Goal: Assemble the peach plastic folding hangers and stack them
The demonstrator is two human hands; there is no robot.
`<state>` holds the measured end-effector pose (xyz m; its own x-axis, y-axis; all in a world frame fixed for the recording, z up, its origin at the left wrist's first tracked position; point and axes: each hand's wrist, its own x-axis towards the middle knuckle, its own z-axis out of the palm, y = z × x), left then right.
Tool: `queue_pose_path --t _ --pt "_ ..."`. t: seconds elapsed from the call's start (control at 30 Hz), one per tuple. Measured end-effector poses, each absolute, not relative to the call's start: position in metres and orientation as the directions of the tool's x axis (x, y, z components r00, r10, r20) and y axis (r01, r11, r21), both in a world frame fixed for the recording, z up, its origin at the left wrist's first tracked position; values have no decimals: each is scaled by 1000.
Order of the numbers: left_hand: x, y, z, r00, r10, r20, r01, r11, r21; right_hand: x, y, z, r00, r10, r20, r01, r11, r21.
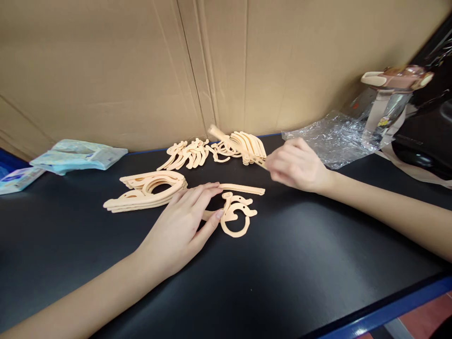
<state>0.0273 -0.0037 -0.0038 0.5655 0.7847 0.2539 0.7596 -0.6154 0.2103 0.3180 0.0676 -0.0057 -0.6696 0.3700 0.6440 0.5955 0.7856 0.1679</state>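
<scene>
My left hand [187,216] lies over pale beige plastic pieces, fingers stretched out. Its fingertips touch a straight beige strip [243,189], and the thumb rests by beige hook pieces [237,233] with a round curve. Part of what lies beneath the palm is hidden. Raised above the table, my right hand [293,165] is closed on one end of a slotted beige strip [259,162], blurred and tilted up to the left. Just left of my left hand sits a stack of beige folding-hanger pieces [141,205].
Behind are piles of small curved beige pieces [197,153] and longer curved arms [252,141]. Tissue packs [77,155] lie at left. Clear plastic wrap [328,136] and a strapped water bottle [391,103] are at right. Cardboard [123,70] stands behind the black table [275,273].
</scene>
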Motion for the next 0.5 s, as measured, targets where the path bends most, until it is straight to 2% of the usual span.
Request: queue_pose_path --t 0.03,0.1,0.23,0.37,0.5 --pt "27 -4 -4 569 782 253 758 -619 208 318 67 -4 -761 309 571 524 812 258" --pt "28 -4 -4 572 779 255 756 -622 203 316 65 -1 -851 256 459 441 822 360" --pt "28 -4 -4 572 780 254 756 -621 205 311 64 5 -903 295 312 405 826 392" --pt "28 -4 -4 578 777 249 753 -626 206 310 63 4 -920 270 286 372 832 413" --pt "27 -5 -3 591 765 256 742 -640 199 311 63 -1 -908 255 332 376 845 380"
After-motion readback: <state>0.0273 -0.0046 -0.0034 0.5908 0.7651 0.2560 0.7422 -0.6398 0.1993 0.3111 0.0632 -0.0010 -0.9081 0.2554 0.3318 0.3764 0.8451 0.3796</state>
